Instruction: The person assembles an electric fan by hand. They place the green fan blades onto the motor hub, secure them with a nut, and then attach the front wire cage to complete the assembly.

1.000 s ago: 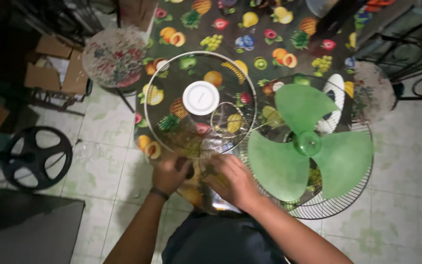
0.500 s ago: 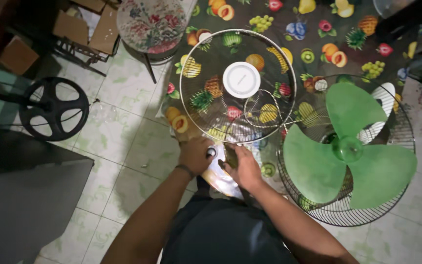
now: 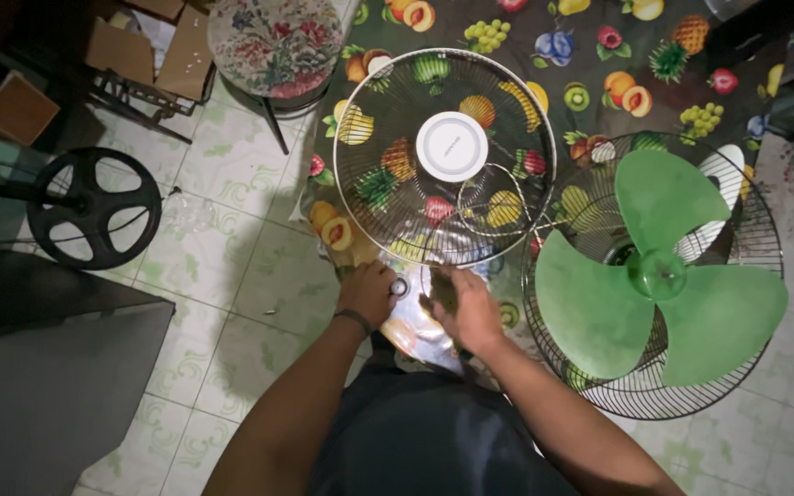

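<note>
Below the fan guard (image 3: 443, 156), both hands (image 3: 420, 298) rest curled together.

Left hand (image 3: 367, 292) curled, right hand (image 3: 467, 310) beside it (fingers bent)

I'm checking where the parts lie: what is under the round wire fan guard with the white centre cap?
Under the wire fan guard, a tablecloth printed with fruit shows through the wires. The white cap hides what lies beneath the centre.
</note>
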